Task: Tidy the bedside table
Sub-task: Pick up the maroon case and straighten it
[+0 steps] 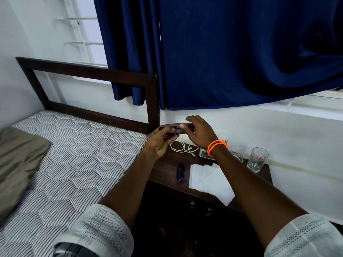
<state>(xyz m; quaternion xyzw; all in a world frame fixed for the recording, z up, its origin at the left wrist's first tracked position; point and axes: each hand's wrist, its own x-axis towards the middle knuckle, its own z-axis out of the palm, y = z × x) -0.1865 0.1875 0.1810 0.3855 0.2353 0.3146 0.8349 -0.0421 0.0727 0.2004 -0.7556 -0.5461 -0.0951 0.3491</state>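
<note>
Both my hands hold a dark, long glasses case (pixel 175 127) above the back left of the dark wooden bedside table (pixel 167 169). My left hand (pixel 160 142) grips its left end from below. My right hand (pixel 199 133) curls over its right part from above, thumb on the front. The case's lid looks slightly ajar. On the table lie dark blue sunglasses (pixel 181 172), a coiled white cable (pixel 182 148), white paper sheets (pixel 209 179), a small card (pixel 204 154) and two clear glasses (pixel 257 162), one mostly hidden behind my right forearm.
A bed with a striped mattress (pixel 74 160) and an olive pillow (pixel 18 160) adjoins the table on the left, behind it a dark headboard (pixel 89 93). Blue curtains (pixel 222 52) hang over the white wall. Cabinet doors with metal handles (pixel 192 204) sit under the tabletop.
</note>
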